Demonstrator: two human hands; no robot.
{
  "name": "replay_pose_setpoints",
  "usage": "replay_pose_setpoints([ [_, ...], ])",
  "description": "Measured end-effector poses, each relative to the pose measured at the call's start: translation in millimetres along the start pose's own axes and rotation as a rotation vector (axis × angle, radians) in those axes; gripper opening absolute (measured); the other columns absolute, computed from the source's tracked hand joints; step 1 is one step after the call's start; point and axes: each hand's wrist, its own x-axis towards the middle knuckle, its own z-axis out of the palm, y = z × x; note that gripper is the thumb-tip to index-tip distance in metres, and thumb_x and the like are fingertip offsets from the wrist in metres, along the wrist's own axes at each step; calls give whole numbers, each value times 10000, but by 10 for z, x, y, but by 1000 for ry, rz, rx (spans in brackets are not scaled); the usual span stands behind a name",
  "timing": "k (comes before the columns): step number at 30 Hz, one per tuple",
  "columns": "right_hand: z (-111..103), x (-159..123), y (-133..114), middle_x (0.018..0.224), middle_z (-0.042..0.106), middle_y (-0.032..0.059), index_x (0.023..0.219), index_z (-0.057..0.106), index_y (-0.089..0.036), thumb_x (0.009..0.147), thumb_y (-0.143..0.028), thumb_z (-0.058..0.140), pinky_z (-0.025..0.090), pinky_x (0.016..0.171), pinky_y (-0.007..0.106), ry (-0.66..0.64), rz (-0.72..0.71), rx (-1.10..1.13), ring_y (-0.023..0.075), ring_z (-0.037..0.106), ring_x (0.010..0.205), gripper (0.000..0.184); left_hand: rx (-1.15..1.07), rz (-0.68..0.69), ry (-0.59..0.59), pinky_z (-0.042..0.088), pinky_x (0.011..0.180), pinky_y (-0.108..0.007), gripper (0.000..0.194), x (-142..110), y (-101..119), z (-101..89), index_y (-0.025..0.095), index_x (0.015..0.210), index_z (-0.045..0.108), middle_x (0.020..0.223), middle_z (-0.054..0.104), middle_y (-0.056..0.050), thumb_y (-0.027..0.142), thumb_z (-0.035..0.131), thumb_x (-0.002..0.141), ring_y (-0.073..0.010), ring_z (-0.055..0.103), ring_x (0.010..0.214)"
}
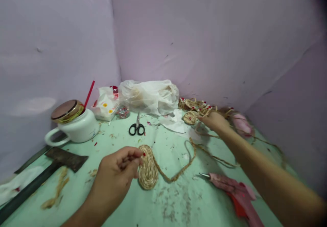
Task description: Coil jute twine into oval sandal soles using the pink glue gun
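Observation:
My left hand (124, 165) is closed in a pinch at the upper left edge of an oval coil of jute rope (148, 172). A small red bead (144, 154) shows beside the fingertips. The coil lies on the green table, and its loose rope tail (176, 176) trails off to the right. My right hand (213, 120) reaches to the back right, fingers together at a pile of beaded jute pieces (195, 103). A round jute coil (190, 118) with a red centre sits just left of its fingertips. What those fingers grip is hidden.
A pink glue gun (230, 184) lies at the right front, below my right forearm. Black-handled scissors (137, 128) rest mid-table. At left are a hammer-like tool (67, 159) and a white mug (79, 126) with a lidded top. A plastic bag (150, 97) stands against the wall.

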Motion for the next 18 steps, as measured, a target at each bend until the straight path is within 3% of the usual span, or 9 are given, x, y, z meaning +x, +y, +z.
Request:
replay_pose_setpoints([
  [2, -162, -180, -33, 1185, 583, 88, 1150, 569, -168, 889, -324, 573, 484, 848, 427, 12, -48, -36, 232, 589, 1020, 305, 204, 49, 70, 443, 576, -274, 215, 106, -32, -76, 196, 808, 629, 765, 691, -42, 342, 512, 703, -177, 611, 628],
  [3, -227, -315, -57, 1122, 621, 142, 1102, 613, -125, 875, -335, 575, 453, 852, 437, 27, -86, -32, 296, 578, 1048, 312, 329, 67, 99, 446, 636, -289, 233, 158, -61, -97, 204, 852, 629, 818, 693, -44, 332, 484, 723, -188, 622, 695],
  [5, -286, -663, -114, 1006, 684, 120, 1099, 633, -158, 848, -356, 581, 451, 803, 398, 37, -169, 10, 304, 612, 988, 324, 625, 32, 87, 424, 680, -322, 262, 246, -129, -96, 228, 911, 629, 842, 686, -42, 331, 437, 766, -214, 616, 755],
  [7, -218, -1060, -173, 943, 716, 48, 984, 684, -225, 835, -306, 573, 464, 764, 335, -37, -280, 92, 240, 649, 878, 203, 706, -32, 52, 394, 634, -360, 260, 299, -189, -47, 214, 705, 641, 697, 666, -72, 409, 477, 754, -273, 607, 705],
  [8, -138, -1249, -202, 942, 720, 65, 957, 697, -214, 824, -261, 562, 460, 772, 365, -110, -368, 200, 262, 645, 878, 195, 722, -50, 51, 387, 634, -373, 286, 309, -210, -11, 208, 650, 631, 677, 658, -88, 448, 502, 735, -296, 606, 707],
  [11, 201, -1670, -284, 1049, 691, 149, 1034, 688, -136, 752, -116, 564, 396, 900, 443, -228, -467, 349, 322, 583, 1034, 309, 674, -42, 45, 387, 667, -398, 303, 279, -238, 102, 204, 662, 635, 710, 661, -105, 497, 564, 683, -334, 610, 763],
  [13, 420, -1806, -325, 1049, 681, 191, 1051, 677, -89, 707, -60, 563, 379, 912, 473, -279, -484, 411, 346, 573, 1041, 363, 582, -16, 33, 397, 694, -394, 253, 226, -237, 164, 204, 746, 642, 789, 672, -97, 439, 605, 660, -321, 610, 801],
  [16, 622, -1887, -328, 1046, 681, 186, 1118, 622, -85, 676, -29, 541, 332, 939, 528, -308, -443, 547, 349, 562, 1051, 453, 357, 7, -1, 431, 715, -358, 273, 140, -225, 229, 201, 909, 610, 866, 676, -76, 289, 616, 651, -263, 619, 812],
  [18, 665, -1927, -286, 1050, 683, 149, 1184, 547, -123, 715, -79, 521, 403, 885, 484, -330, -395, 689, 297, 601, 988, 472, 148, 8, -53, 467, 703, -327, 359, 89, -207, 255, 180, 1015, 545, 880, 681, -72, 240, 590, 663, -222, 634, 787],
])
